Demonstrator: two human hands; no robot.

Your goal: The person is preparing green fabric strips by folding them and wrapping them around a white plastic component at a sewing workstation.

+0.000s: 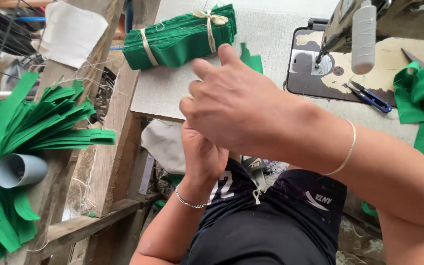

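My right hand point(236, 103) is raised in the middle of the view with its back toward me and its fingers curled away. My left hand point(203, 152) sits right under it, touching it, with its fingers hidden. A small green fabric piece point(252, 60) pokes out just beyond the right hand's knuckles; I cannot see whether either hand grips it. Past the hands, a bundle of green fabric pieces point(177, 39), tied with two beige strips, lies on the white table top point(271, 29).
A sewing machine point(359, 34) stands at the right, with blue thread snips point(371, 97) on its bed and loose green fabric point(423, 93) beside it. On the left, green strips point(50, 122) hang over a grey pipe point(19, 170) on a wooden frame point(114, 142).
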